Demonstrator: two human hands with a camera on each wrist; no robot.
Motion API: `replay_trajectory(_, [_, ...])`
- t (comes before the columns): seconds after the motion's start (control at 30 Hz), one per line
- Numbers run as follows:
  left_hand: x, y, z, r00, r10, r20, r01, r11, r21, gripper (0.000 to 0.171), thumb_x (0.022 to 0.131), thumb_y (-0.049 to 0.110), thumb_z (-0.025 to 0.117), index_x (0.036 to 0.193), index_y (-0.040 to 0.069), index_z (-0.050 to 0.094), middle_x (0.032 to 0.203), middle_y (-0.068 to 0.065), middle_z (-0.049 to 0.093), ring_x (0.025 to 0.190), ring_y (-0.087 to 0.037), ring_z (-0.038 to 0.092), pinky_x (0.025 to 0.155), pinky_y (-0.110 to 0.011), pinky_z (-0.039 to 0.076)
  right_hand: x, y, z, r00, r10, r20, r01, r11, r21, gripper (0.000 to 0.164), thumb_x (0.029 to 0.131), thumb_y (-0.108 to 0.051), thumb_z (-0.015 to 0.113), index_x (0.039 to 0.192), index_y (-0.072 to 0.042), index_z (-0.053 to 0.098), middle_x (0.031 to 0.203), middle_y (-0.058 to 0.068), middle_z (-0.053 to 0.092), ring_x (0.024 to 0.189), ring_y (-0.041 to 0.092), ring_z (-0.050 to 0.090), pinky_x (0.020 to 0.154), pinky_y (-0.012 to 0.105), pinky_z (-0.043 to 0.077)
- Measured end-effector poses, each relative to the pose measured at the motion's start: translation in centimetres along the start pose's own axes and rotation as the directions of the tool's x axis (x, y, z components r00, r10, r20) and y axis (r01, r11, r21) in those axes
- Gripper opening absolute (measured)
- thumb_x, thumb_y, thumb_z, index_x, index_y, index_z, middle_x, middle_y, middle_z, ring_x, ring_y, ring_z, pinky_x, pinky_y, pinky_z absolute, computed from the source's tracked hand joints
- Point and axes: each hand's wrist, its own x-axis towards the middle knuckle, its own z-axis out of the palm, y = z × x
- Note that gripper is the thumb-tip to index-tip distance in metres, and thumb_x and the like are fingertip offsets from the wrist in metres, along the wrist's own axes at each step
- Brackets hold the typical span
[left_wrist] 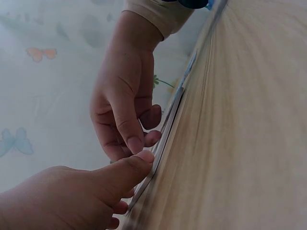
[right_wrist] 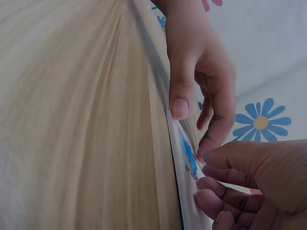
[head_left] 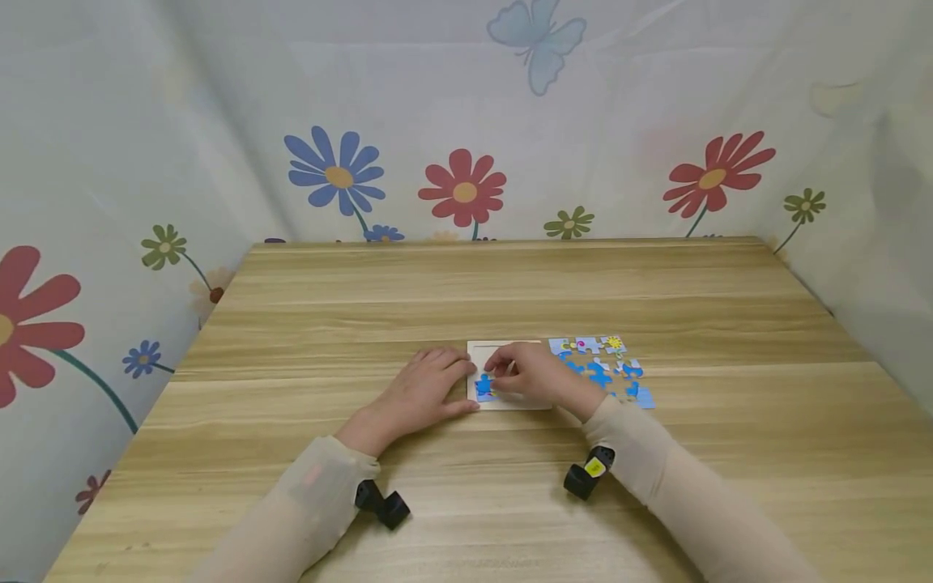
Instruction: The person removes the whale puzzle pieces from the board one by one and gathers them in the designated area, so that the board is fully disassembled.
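A shallow light wooden puzzle tray [head_left: 508, 405] lies on the table under both hands. Blue jigsaw pieces [head_left: 483, 389] lie in its near left corner. My left hand [head_left: 426, 386] rests at the tray's left side, thumb at the near corner and fingers spread along the edge. From the right, my right hand [head_left: 530, 372] reaches over the tray with bent fingers. Its thumb [left_wrist: 135, 144] and fingertips are low over the tray, right beside the blue jigsaw piece [right_wrist: 190, 158]. I cannot tell whether they pinch a piece.
Several loose blue and pale jigsaw pieces [head_left: 599, 372] are spread just right of the tray, partly behind the right hand. The wooden table [head_left: 364, 300] extends around them, with a flowered cloth [head_left: 408, 89] hanging behind and at the sides.
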Motion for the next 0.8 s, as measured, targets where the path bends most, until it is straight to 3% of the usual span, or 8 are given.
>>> replay_trajectory(0.4, [-0.02, -0.22, 0.19, 1.0, 0.007, -0.017, -0.007, 1.0, -0.003, 0.052, 0.087, 0.05, 0.065, 0.121, 0.011, 0.062, 0.127, -0.006, 0.06, 0.124, -0.026, 0.051, 0.108, -0.046, 0.037, 0.34, -0.54, 0.69, 0.999, 0.003, -0.05, -0.005, 0.999, -0.046, 0.012, 0.082, -0.009, 0.069, 0.094, -0.006, 0.068, 0.083, 0.004, 0.068, 0.077, 0.012, 0.059, 0.073, 0.026, 0.048])
replay_trajectory(0.8, [0.04, -0.1, 0.12, 1.0, -0.012, 0.009, 0.012, 1.0, -0.012, 0.053, 0.087, 0.05, 0.064, 0.123, 0.011, 0.061, 0.128, -0.006, 0.059, 0.125, -0.027, 0.05, 0.109, -0.046, 0.036, 0.0, -0.58, 0.38, 0.999, 0.023, -0.035, -0.023, 1.0, 0.009, 0.011, 0.083, -0.007, 0.067, 0.093, -0.008, 0.064, 0.084, 0.003, 0.065, 0.074, 0.011, 0.056, 0.069, 0.023, 0.045])
